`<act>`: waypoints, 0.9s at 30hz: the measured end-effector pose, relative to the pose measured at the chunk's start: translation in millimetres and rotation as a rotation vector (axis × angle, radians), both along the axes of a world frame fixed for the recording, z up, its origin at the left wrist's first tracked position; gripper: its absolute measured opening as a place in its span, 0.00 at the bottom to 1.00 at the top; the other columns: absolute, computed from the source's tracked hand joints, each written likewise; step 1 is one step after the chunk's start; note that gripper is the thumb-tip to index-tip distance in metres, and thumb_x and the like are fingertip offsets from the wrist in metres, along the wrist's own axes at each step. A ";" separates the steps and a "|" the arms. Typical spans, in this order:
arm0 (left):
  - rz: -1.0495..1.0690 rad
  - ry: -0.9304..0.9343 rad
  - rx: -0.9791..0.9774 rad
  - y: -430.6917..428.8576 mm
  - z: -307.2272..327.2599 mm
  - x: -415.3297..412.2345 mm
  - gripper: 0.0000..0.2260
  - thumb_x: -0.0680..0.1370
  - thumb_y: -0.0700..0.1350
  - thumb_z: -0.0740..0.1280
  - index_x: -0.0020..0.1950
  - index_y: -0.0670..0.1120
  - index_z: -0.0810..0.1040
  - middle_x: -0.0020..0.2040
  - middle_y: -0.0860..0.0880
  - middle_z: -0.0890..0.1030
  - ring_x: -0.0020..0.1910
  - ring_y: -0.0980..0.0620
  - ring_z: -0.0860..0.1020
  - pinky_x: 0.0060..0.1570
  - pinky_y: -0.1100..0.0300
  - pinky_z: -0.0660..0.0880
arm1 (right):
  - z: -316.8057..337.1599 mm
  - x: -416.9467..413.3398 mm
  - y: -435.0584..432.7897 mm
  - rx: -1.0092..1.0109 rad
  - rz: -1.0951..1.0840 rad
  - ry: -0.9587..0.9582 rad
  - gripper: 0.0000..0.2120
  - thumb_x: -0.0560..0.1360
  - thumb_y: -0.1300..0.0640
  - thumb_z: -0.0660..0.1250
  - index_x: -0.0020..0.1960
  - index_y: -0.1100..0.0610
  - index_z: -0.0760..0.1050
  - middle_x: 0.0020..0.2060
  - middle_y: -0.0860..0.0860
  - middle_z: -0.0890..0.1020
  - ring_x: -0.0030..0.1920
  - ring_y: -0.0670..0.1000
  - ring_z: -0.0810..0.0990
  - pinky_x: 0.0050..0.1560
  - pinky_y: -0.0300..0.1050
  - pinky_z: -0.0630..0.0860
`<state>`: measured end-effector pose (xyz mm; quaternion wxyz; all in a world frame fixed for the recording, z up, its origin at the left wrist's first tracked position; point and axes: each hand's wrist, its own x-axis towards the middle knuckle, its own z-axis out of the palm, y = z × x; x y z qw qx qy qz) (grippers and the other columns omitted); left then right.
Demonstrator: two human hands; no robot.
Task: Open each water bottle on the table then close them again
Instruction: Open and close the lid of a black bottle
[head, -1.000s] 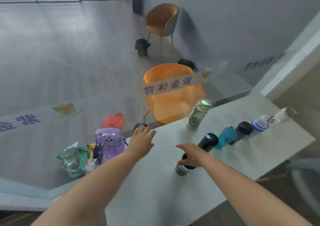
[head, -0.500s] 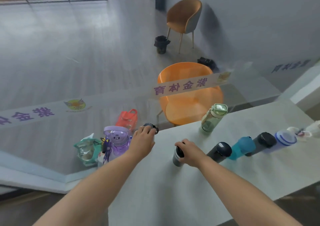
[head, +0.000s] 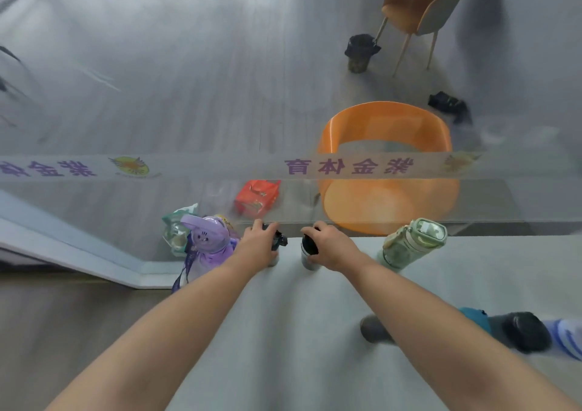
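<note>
Since half a second ago the right hand [head: 332,246] has carried its steel flask [head: 307,254] up to the far edge of the table [head: 315,347]. The flask now stands upright just left of the pale green bottle [head: 409,245]. Further left of that bottle, close beside the flask, the left hand [head: 256,248] curls its fingers over the black-lidded bottle [head: 278,242]. The right hand wraps the flask's dark top. Each grip sits high, at the cap, which suggests twisting rather than lifting. Whether either lid is loosened cannot be told. The purple bunny bottle [head: 208,243] stands furthest left of the green bottle. Nearer the person than the green bottle, a blurred row waits: grey bottle [head: 374,328], teal bottle [head: 472,316], black-capped bottle [head: 526,332] and blue-striped bottle [head: 563,338]. They are probably lined up for their turn.
</note>
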<state>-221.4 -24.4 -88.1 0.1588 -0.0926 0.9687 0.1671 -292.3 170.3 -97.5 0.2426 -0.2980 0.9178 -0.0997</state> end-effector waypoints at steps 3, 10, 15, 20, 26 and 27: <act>-0.007 -0.014 0.036 0.5 0.1 -0.1 0.27 0.74 0.46 0.70 0.72 0.50 0.67 0.63 0.41 0.69 0.57 0.37 0.74 0.58 0.46 0.74 | 0.8 -4.8 -2.6 0.002 0.017 0.002 0.34 0.72 0.52 0.73 0.75 0.50 0.65 0.65 0.54 0.71 0.64 0.59 0.73 0.59 0.53 0.76; -0.064 -0.033 0.054 -1.0 -2.3 -6.1 0.30 0.74 0.47 0.72 0.74 0.50 0.65 0.65 0.41 0.69 0.60 0.38 0.73 0.61 0.47 0.73 | 3.7 -6.3 -3.0 0.023 0.026 -0.004 0.33 0.72 0.51 0.73 0.74 0.50 0.65 0.65 0.53 0.71 0.63 0.59 0.73 0.57 0.54 0.77; -0.107 -0.029 0.037 4.3 -4.3 -4.5 0.30 0.74 0.48 0.71 0.74 0.51 0.65 0.65 0.42 0.69 0.59 0.39 0.73 0.60 0.47 0.73 | 6.1 -6.0 -3.6 0.037 0.027 -0.007 0.33 0.73 0.51 0.73 0.75 0.50 0.64 0.65 0.54 0.71 0.64 0.59 0.73 0.59 0.54 0.77; -0.112 -0.027 0.019 1.8 -7.0 -6.6 0.29 0.75 0.47 0.70 0.75 0.51 0.64 0.66 0.42 0.68 0.60 0.38 0.72 0.61 0.47 0.73 | 5.2 -3.9 -4.7 0.039 0.006 -0.004 0.32 0.73 0.53 0.72 0.74 0.51 0.65 0.65 0.54 0.71 0.63 0.60 0.73 0.60 0.54 0.76; -0.123 -0.010 0.018 0.2 -10.3 -7.0 0.28 0.75 0.47 0.70 0.73 0.51 0.65 0.66 0.42 0.68 0.59 0.38 0.72 0.61 0.46 0.73 | 4.6 -1.4 -0.4 0.039 -0.026 -0.005 0.31 0.73 0.53 0.72 0.73 0.52 0.66 0.65 0.55 0.71 0.63 0.60 0.73 0.60 0.54 0.76; -0.125 -0.008 0.017 -0.3 -10.9 -6.7 0.28 0.75 0.47 0.70 0.73 0.51 0.65 0.66 0.42 0.68 0.59 0.38 0.72 0.61 0.46 0.73 | 4.6 -1.1 -0.1 0.040 -0.032 -0.009 0.30 0.73 0.53 0.72 0.73 0.52 0.66 0.65 0.55 0.71 0.63 0.60 0.73 0.60 0.54 0.76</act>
